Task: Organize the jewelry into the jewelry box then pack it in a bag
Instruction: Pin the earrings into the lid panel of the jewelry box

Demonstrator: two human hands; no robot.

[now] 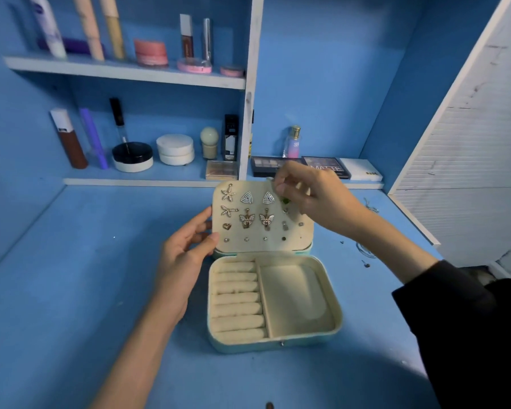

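I have the jewelry box (278,345) lying open on the blue table (71,290), straight ahead and between the two arms. Its earring panel (278,231) stands up at the back of the box.

The left hand (186,258) is at the panel's left edge. The thumb lies on the lower left corner and the fingers rest against the side, so it holds the panel there.

The right hand (316,199) hangs over the panel's upper right corner with its fingertips bunched together. A small green earring (284,200) sits just under those fingertips, but I cannot tell whether it is pinched or already pinned.

The box is pale teal outside and cream inside. Ring rolls (236,299) fill the left part and an open compartment (295,293) takes the right. Pinned on the panel are starfish earrings (227,193), triangle earrings (247,198), butterfly earrings (246,220), a heart (226,226) and a row of tiny studs (246,239).

A few loose bits (366,263) lie on the table right of the box, near the right forearm.
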